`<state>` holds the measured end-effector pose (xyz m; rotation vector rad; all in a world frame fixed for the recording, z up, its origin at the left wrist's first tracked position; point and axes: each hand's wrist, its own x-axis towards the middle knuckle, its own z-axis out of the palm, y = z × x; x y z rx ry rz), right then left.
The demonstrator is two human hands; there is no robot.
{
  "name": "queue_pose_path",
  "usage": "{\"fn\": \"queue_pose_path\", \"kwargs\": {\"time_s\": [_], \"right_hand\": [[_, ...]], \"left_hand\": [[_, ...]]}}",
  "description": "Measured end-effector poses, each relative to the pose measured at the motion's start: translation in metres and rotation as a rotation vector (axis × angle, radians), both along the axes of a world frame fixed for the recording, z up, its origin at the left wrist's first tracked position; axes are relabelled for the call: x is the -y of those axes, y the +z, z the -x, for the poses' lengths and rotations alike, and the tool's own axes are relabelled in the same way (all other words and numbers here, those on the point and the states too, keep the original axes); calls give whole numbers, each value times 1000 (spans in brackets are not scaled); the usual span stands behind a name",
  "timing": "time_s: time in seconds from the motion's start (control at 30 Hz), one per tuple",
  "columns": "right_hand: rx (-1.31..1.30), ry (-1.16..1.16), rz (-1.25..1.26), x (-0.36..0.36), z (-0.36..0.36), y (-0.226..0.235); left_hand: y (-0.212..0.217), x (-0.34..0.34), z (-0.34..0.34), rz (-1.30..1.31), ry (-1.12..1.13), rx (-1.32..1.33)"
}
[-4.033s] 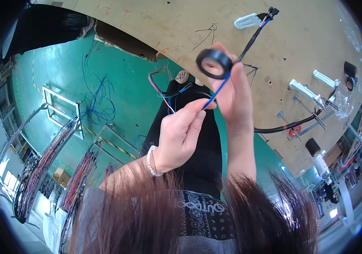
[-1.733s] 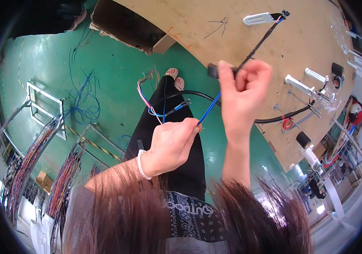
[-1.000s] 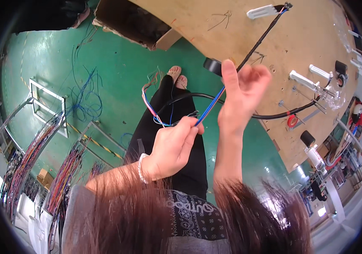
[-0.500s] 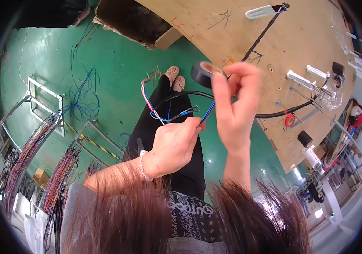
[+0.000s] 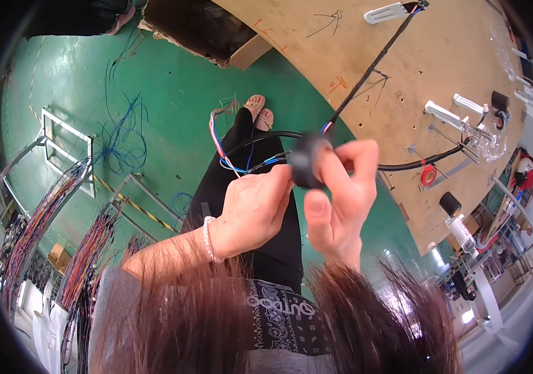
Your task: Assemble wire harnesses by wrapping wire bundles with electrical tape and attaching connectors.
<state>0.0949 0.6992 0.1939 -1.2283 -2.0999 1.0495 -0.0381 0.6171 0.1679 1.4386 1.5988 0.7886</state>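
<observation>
My left hand (image 5: 248, 209) is closed in a pinch on a bundle of thin wires (image 5: 273, 161), blue and black among them. A loop of red, white and blue wires (image 5: 215, 137) stands out beyond its fingers. Right beside the left fingertips, my right hand (image 5: 344, 196) grips a roll of black tape (image 5: 306, 163), smeared by motion. The roll hides the part of the wires behind it. A thick black cable (image 5: 425, 163) runs off to the right, and a black-wrapped branch (image 5: 369, 75) stretches up across the board.
A wooden board (image 5: 316, 37) fills the upper right, with white plastic holders (image 5: 388, 12), a red tape roll (image 5: 428, 176) and metal pins on it. An open cardboard box (image 5: 251, 53) stands at the top. Racks of coloured wires (image 5: 95, 243) and a white metal frame (image 5: 67, 128) are at left.
My right hand has come down with the tape roll from above the wires to beside my left fingertips, and the roll has turned. The left hand keeps its pinch almost in place.
</observation>
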Motion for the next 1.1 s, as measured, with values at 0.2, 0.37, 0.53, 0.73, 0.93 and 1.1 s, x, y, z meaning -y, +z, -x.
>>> {"fn": "queue_pose_path", "kwargs": {"time_s": [0.2, 0.37, 0.53, 0.73, 0.93, 1.1], "right_hand": [[-651, -509, 740, -19, 18, -48], [-1103, -544, 945, 7, 23, -52], [-41, -73, 42, 15, -14, -4], [-144, -132, 90, -7, 9, -23], [-752, -493, 832, 5, 23, -53], [-478, -363, 527, 41, -14, -52]], "left_hand": [[11, -6, -5, 147, 57, 188], [16, -4, -2, 304, 138, 344], [2, 7, -7, 120, 68, 181], [9, 6, -12, 149, 113, 234], [15, 2, -6, 249, 148, 385], [7, 10, -6, 310, 186, 468]]}}
